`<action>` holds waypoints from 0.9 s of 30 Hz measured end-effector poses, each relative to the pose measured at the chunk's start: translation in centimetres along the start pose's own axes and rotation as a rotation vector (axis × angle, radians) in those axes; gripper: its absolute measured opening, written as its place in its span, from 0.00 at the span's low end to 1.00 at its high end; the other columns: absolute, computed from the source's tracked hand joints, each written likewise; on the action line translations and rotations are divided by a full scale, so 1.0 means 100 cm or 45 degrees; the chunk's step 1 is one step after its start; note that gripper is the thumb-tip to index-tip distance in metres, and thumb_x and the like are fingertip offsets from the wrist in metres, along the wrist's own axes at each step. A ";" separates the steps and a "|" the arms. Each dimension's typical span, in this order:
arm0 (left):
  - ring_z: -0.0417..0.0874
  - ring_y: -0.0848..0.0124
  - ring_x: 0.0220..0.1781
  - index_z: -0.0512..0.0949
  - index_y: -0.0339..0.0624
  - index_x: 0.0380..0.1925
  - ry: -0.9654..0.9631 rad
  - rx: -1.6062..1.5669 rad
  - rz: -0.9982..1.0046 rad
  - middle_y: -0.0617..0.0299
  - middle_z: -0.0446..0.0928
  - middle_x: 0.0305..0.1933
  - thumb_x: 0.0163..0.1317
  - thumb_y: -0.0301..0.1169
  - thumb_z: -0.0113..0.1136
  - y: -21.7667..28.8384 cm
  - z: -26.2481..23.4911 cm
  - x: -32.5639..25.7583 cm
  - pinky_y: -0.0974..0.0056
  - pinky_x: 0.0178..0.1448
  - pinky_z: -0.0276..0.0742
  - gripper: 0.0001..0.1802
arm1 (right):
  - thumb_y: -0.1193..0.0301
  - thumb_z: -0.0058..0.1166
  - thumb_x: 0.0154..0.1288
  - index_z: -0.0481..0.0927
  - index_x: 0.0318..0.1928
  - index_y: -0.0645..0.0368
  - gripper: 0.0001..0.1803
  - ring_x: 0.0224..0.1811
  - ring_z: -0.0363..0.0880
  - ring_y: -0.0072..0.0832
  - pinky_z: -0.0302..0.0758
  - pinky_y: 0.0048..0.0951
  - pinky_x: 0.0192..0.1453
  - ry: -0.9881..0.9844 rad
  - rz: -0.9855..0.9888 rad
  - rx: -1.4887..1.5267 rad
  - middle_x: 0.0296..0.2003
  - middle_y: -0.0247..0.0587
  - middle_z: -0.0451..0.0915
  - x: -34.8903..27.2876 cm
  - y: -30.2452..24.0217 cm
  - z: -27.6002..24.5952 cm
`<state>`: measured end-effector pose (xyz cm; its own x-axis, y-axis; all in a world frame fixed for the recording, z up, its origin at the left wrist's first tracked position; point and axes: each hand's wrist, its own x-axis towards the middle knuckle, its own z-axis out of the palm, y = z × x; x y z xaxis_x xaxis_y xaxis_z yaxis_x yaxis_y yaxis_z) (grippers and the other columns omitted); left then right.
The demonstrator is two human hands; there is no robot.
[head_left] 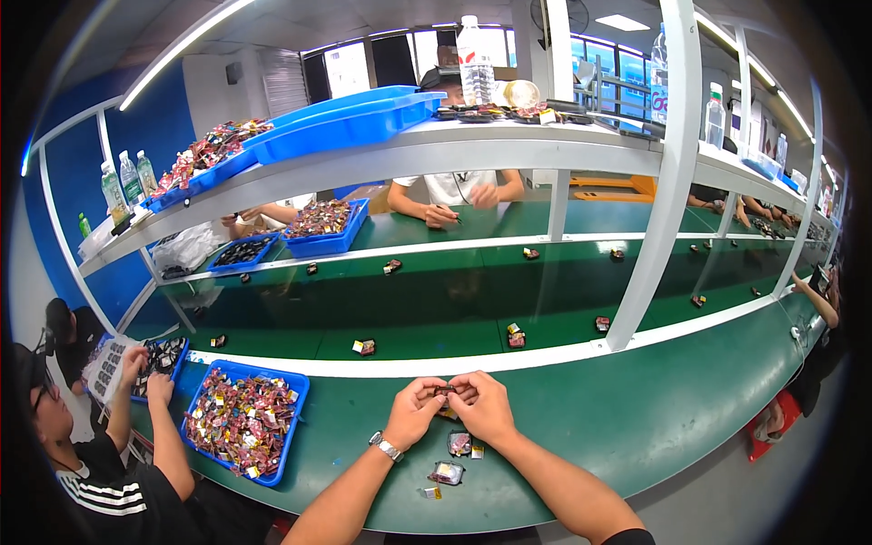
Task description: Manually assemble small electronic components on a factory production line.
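A small dark part (pixel 444 391) sits pinched between the fingertips of both hands, held just above the near edge of the green bench (pixel 636 418), close to the white strip of the conveyor. The left hand (pixel 415 411) and right hand (pixel 484 406) meet knuckle to knuckle, fingers curled and pressed together around the part; the left wrist wears a watch (pixel 386 446). Just near of the hands lie 2 small packets (pixel 460 443) on the bench, one behind the other, with a tiny yellow scrap (pixel 431 492) nearest the edge. To the left stands a blue tray (pixel 243 420) heaped with mixed red, gold and dark pieces. Further left a neighbour's hands (pixel 147 372) work over another blue tray (pixel 162 359) of dark pieces. On the conveyor (pixel 436 309) beyond, single pieces ride well apart. On the far side, a blue tray (pixel 325 225) holds reddish pieces and one left of it (pixel 241 252) dark ones. The upper shelf (pixel 472 145) carries 2 long blue trays, the left one filled with coloured pieces, plus several bottles.
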<state>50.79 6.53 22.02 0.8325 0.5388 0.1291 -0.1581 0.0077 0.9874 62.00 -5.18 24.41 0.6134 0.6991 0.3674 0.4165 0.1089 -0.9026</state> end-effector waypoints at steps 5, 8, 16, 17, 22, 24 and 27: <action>0.81 0.73 0.48 0.73 0.34 0.49 0.000 0.012 -0.015 0.58 0.80 0.47 0.67 0.20 0.54 -0.002 -0.002 -0.001 0.68 0.49 0.79 0.11 | 0.79 0.61 0.58 0.81 0.40 0.67 0.08 0.32 0.82 0.21 0.80 0.21 0.37 -0.008 -0.056 0.024 0.34 0.40 0.80 -0.003 -0.001 -0.001; 0.81 0.75 0.48 0.73 0.34 0.49 0.002 0.001 -0.024 0.59 0.80 0.47 0.67 0.19 0.54 0.000 0.002 -0.001 0.70 0.50 0.78 0.12 | 0.79 0.61 0.58 0.81 0.39 0.66 0.08 0.32 0.82 0.21 0.80 0.21 0.37 -0.007 -0.076 0.011 0.34 0.40 0.80 -0.004 0.001 -0.003; 0.82 0.72 0.48 0.69 0.34 0.55 0.078 -0.051 -0.026 0.54 0.80 0.51 0.66 0.20 0.53 0.013 0.004 -0.001 0.69 0.49 0.79 0.17 | 0.77 0.62 0.58 0.81 0.39 0.66 0.08 0.31 0.82 0.20 0.79 0.21 0.37 0.003 -0.026 0.016 0.33 0.40 0.82 0.004 0.009 -0.002; 0.82 0.72 0.48 0.69 0.34 0.55 0.077 -0.064 -0.018 0.54 0.80 0.51 0.66 0.20 0.53 0.009 -0.001 0.001 0.69 0.49 0.79 0.17 | 0.76 0.62 0.58 0.81 0.39 0.67 0.09 0.31 0.81 0.19 0.79 0.21 0.36 0.068 0.075 0.024 0.31 0.40 0.82 0.009 0.017 -0.002; 0.83 0.69 0.46 0.70 0.32 0.53 0.186 0.000 0.078 0.52 0.79 0.50 0.64 0.20 0.53 -0.004 -0.007 0.008 0.66 0.47 0.82 0.17 | 0.73 0.63 0.57 0.83 0.38 0.67 0.10 0.30 0.82 0.21 0.79 0.24 0.37 0.307 0.158 -0.114 0.28 0.39 0.84 0.071 0.055 -0.020; 0.83 0.69 0.45 0.75 0.31 0.47 0.152 0.049 0.048 0.54 0.80 0.48 0.65 0.21 0.53 -0.007 -0.009 0.009 0.66 0.47 0.82 0.11 | 0.73 0.61 0.53 0.83 0.37 0.65 0.10 0.32 0.85 0.33 0.79 0.31 0.40 0.346 0.215 -0.257 0.29 0.45 0.85 0.097 0.065 -0.015; 0.83 0.69 0.45 0.75 0.32 0.46 0.094 0.026 0.040 0.54 0.80 0.46 0.64 0.21 0.55 -0.014 -0.009 0.010 0.66 0.47 0.81 0.10 | 0.70 0.65 0.54 0.84 0.38 0.64 0.12 0.32 0.85 0.32 0.79 0.30 0.42 0.380 0.145 -0.443 0.29 0.44 0.85 0.115 0.092 -0.012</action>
<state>51.38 7.83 20.73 0.7857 0.5993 0.1534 -0.1719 -0.0267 0.9848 73.70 2.96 20.60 0.8130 0.4538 0.3648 0.5042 -0.2354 -0.8309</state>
